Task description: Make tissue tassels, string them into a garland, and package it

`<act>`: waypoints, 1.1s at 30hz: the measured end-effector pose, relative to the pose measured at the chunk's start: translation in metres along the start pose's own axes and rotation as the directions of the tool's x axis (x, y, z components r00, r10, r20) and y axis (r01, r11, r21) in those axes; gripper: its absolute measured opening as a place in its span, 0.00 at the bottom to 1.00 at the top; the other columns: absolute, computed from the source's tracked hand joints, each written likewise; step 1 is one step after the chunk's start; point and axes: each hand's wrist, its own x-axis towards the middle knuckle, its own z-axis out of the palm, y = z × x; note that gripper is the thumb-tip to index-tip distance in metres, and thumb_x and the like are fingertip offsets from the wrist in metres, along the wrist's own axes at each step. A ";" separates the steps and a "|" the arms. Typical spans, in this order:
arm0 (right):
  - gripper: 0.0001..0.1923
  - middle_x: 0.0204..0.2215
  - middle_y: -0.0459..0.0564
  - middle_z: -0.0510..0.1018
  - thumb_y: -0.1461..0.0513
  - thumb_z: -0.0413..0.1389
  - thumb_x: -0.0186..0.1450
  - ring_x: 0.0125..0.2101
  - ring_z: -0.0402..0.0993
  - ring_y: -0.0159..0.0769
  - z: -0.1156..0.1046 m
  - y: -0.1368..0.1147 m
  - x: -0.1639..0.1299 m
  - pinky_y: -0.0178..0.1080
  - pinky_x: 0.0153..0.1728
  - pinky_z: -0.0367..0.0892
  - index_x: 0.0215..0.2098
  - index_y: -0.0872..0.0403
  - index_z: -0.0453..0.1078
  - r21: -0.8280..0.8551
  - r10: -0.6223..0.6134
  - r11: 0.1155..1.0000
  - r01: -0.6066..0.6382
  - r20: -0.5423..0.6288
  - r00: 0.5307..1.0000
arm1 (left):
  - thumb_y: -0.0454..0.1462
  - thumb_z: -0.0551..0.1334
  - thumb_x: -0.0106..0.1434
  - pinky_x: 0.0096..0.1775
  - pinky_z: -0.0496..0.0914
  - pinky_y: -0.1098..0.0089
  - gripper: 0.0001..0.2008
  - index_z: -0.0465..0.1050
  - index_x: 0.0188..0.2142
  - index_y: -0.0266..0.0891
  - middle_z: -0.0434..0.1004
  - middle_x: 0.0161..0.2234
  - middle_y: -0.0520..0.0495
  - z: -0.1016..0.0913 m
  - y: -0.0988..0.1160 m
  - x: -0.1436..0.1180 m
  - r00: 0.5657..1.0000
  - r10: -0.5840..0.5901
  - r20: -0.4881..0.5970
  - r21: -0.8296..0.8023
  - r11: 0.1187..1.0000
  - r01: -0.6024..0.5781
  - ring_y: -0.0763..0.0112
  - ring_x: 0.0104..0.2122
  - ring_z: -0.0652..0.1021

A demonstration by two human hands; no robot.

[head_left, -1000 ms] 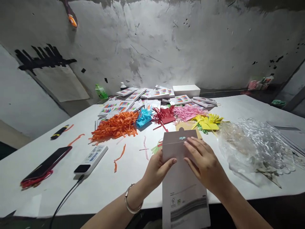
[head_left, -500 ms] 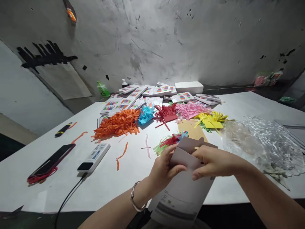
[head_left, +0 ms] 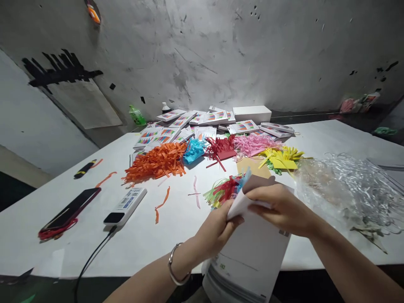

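Note:
A flat white cardboard box (head_left: 252, 248) with printing on its lower end leans against the table's front edge. My left hand (head_left: 219, 225), with a silver bangle on the wrist, pinches the box's top left corner. Across the top, my right hand (head_left: 279, 208) closes its fingers on the upper edge, where the cardboard bends. Just behind the box lies a bundle of paper tassels (head_left: 225, 189) in green, red and blue, partly hidden by it. A brown card or envelope (head_left: 251, 166) is beyond.
Orange (head_left: 158, 162), blue (head_left: 193, 150), red (head_left: 222, 147), pink (head_left: 254, 144) and yellow tassels (head_left: 284, 160) line the table. Printed boxes (head_left: 213, 118) are heaped behind. Clear plastic wrapping (head_left: 350, 189) lies right; a phone (head_left: 71, 210) and a cabled white device (head_left: 126, 206) lie left.
Both hands have tightened on the box's top. Its upper left part, flat before, is now bent, and my right fingers have moved over the top edge.

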 end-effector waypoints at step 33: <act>0.19 0.33 0.50 0.81 0.46 0.61 0.64 0.33 0.77 0.40 0.124 0.034 -0.085 0.36 0.33 0.72 0.41 0.52 0.71 0.564 0.708 0.706 -0.428 -0.545 0.450 | 0.49 0.54 0.72 0.46 0.73 0.65 0.20 0.76 0.51 0.40 0.81 0.43 0.42 0.018 -0.019 -0.023 0.912 -0.162 -0.377 -0.205 0.975 0.089 0.59 0.42 0.79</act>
